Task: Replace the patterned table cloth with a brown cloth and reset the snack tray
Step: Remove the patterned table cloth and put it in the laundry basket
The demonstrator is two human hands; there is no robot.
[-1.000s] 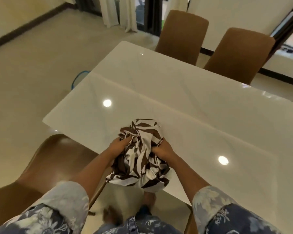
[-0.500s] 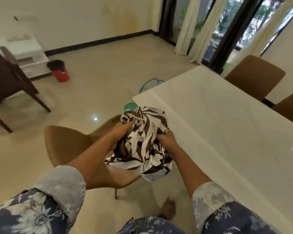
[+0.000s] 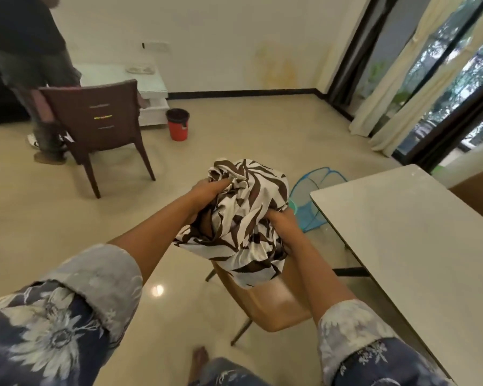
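At centre frame, the left hand (image 3: pixel 210 190) and right hand (image 3: pixel 282 222) clutch the patterned cloth (image 3: pixel 244 215), balled tight above a tan chair (image 3: pixel 268 307) just left of the white counter (image 3: pixel 402 232), apparently so nothing trails while it is carried away.

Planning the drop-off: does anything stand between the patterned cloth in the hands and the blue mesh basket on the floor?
Nothing visible lies between them. The left hand and right hand grip the patterned cloth above a tan chair; the blue mesh basket sits beyond, beside the table corner.
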